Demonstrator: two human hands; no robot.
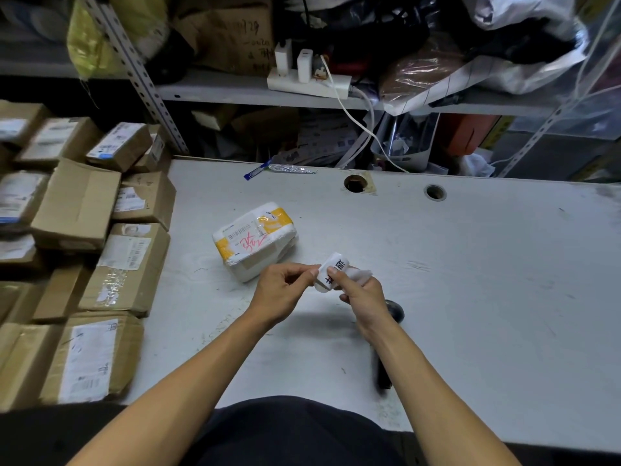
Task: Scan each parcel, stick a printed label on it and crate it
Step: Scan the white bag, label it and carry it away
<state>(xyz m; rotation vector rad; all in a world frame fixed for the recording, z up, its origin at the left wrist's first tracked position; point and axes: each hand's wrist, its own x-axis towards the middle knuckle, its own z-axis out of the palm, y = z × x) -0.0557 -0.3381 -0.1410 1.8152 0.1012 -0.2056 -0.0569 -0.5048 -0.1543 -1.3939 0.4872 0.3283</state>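
Both grips, left hand (285, 290) and right hand (361, 294), pinch a printed label (331, 272) just near of the parcel (255, 240) on the bench (470, 264).

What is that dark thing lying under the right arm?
A black handheld scanner lies on the table; the right hand and forearm cover its middle, so only head and handle show.

Parcel (255, 240): on my table (470, 280), ahead and left of my hands.
Label (331, 272): between my left grip (285, 290) and right grip (363, 297).
Boxes (84, 247): stacked left of the table.
Scanner (386, 348): under my right forearm.
Shelf (235, 92): behind the table.
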